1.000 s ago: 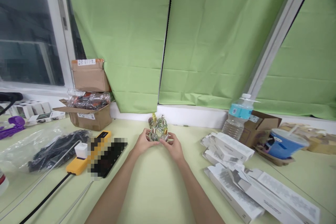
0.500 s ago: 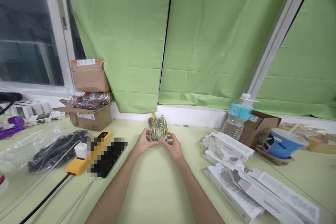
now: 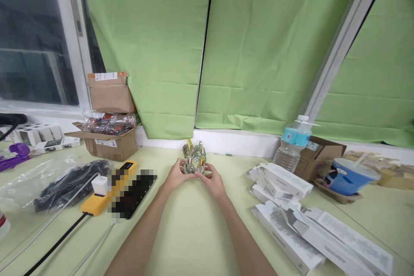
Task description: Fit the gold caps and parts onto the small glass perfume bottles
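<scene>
Several small clear glass bottles [image 3: 199, 154] with shiny gold and silver tops stand bunched together on the table near the wall. My left hand [image 3: 177, 175] curls round the left side of the front ones, its thumb reaching across in front. From the other side my right hand [image 3: 211, 179] wraps round the front right bottle [image 3: 201, 164], which has a gold top. Both thumb tips nearly meet before the group. The outer fingers are partly hidden behind the bottles.
On the left lie a black phone [image 3: 137, 196], a yellow power strip [image 3: 93, 205] with cables, and a bagged dark item [image 3: 69, 183]; an open cardboard box [image 3: 111, 148] stands behind. On the right are flattened white boxes [image 3: 287, 235], a water bottle [image 3: 293, 144] and a blue cup [image 3: 352, 177].
My right thumb and fingers have shifted very slightly to the left against the bottles. Everything else stays where it was.
</scene>
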The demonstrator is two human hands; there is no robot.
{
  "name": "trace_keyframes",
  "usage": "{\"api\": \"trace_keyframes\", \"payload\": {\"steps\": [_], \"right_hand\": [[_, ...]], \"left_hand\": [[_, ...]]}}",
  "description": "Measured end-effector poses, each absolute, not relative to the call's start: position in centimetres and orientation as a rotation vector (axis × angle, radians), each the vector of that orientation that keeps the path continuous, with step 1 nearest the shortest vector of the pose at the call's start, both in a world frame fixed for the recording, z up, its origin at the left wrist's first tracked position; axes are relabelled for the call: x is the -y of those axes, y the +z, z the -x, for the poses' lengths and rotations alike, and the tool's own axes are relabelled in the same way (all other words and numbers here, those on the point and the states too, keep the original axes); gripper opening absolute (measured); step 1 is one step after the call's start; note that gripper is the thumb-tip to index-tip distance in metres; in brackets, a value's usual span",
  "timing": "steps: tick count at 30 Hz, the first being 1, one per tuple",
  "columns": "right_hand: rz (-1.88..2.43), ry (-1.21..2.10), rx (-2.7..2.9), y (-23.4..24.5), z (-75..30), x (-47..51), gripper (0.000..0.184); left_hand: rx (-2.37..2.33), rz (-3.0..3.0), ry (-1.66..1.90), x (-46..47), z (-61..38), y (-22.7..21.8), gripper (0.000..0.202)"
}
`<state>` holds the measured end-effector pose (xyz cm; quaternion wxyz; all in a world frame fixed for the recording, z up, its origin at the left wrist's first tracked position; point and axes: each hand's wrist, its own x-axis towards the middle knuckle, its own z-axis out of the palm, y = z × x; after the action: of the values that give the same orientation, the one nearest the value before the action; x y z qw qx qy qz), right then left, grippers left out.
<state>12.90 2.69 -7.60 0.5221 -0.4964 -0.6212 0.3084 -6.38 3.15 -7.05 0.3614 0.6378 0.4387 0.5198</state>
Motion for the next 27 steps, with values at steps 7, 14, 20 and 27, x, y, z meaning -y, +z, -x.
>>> {"api": "trace_keyframes", "payload": {"steps": [7, 14, 20, 27], "right_hand": [[1.229, 0.693, 1.453, -7.8, -12.93, -3.08, 0.074], [1.208, 0.714, 1.486, -7.65, -12.85, -2.86, 0.071], [1.215, 0.705, 1.478, -7.65, -12.86, -2.78, 0.073], [1.201, 0.716, 1.497, -7.53, -12.95, -2.64, 0.071]], "left_hand": [[-1.151, -1.652, 1.339, -3.43, 6.38, -7.47, 0.067], [-1.139, -1.636, 1.349, -3.37, 6.33, -7.38, 0.066], [-1.135, -1.649, 1.333, -3.32, 6.35, -7.35, 0.067], [-1.14, -1.648, 1.332, -3.42, 6.45, -7.42, 0.068]]}}
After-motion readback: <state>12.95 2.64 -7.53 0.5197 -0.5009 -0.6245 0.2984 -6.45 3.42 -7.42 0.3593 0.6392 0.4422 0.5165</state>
